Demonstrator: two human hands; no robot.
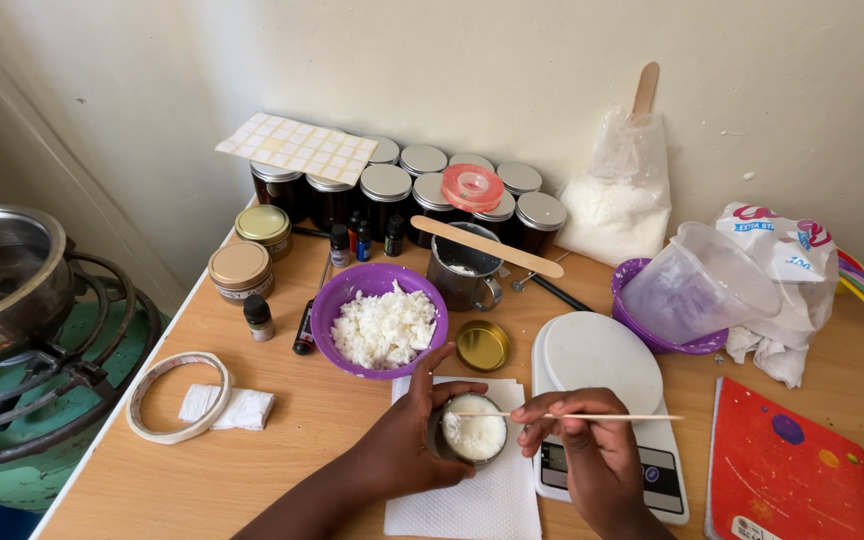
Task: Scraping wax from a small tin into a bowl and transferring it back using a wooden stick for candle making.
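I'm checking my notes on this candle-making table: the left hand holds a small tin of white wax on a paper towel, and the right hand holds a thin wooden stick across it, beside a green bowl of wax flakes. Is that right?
Not quite: the bowl of wax flakes is purple, not green, as the head view shows. The rest stands: the left hand holds the small tin of white wax on the paper towel, and the right hand holds the thin wooden stick across it.

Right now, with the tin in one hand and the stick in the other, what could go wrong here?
1. The left hand alone steadies the tin of white wax on a loose napkin; it could slide or tip.
2. The right hand holds a thin stick across the tin, over the scale; wax could drip onto it.
3. The gold lid and purple bowl sit close by, easy to knock.
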